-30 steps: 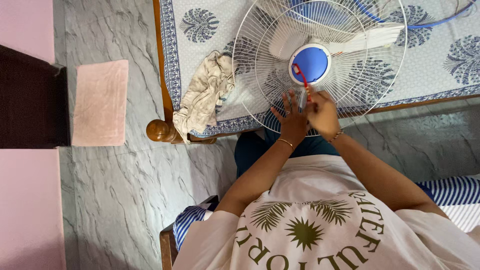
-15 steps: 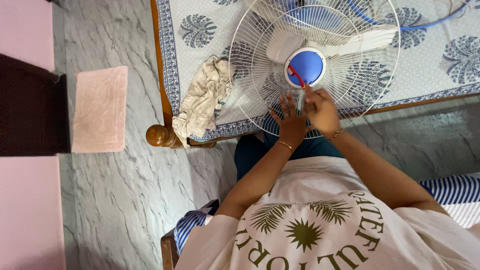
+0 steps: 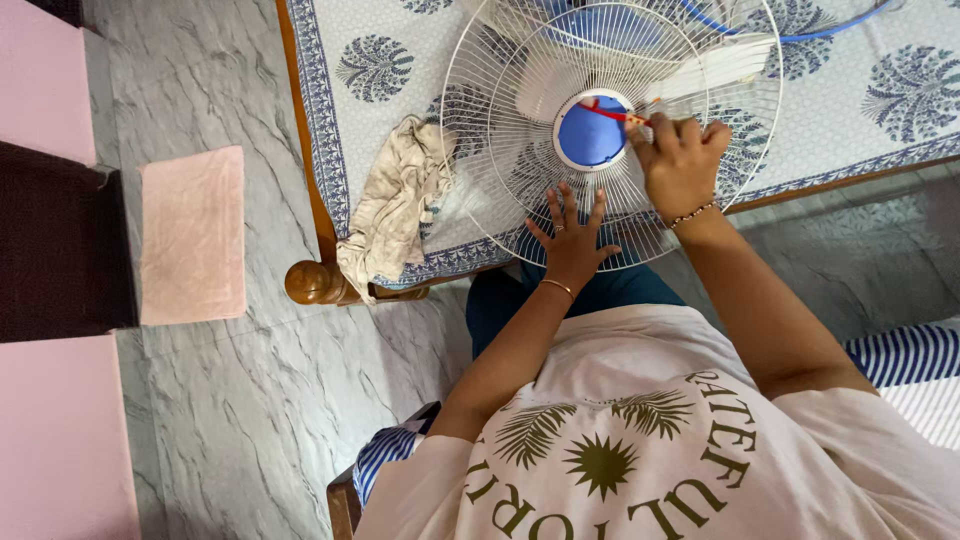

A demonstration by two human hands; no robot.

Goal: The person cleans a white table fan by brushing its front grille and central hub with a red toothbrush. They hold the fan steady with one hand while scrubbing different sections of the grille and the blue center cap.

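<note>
- A person leans over a white wire fan guard (image 3: 520, 150) lying on a bed with a blue-and-white printed sheet (image 3: 860, 120), seen from a head-worn camera looking straight down.
- The right hand (image 3: 682, 160) is closed around the handle of a red-tipped tool (image 3: 612, 114), apparently a screwdriver, its tip laid across the blue round hub (image 3: 592, 132) at the guard's centre.
- The left hand (image 3: 570, 240) lies flat with fingers spread on the near rim of the guard, pressing the wires and holding nothing.
- White fan blades (image 3: 725, 65) show through the wires on the far right, with a second blue-rimmed guard piece (image 3: 800, 35) beyond them.
- A crumpled beige cloth (image 3: 395, 205) hangs over the bed's left edge, just beside the guard, above a rounded wooden bedpost (image 3: 308, 282).
- A pink mat (image 3: 192, 235) lies on the grey marble floor (image 3: 250, 420), well apart to the left.
- Risks, as a judgement: the tool tip could slip off the smooth hub and jab between the wires, because it lies at a shallow angle.
- The guard could skid or tip off the bed's near edge, since part of it overhangs and only one flat palm steadies it on a soft sheet.
- Fingers resting between thin wires could be pinched if the guard shifts.
</note>
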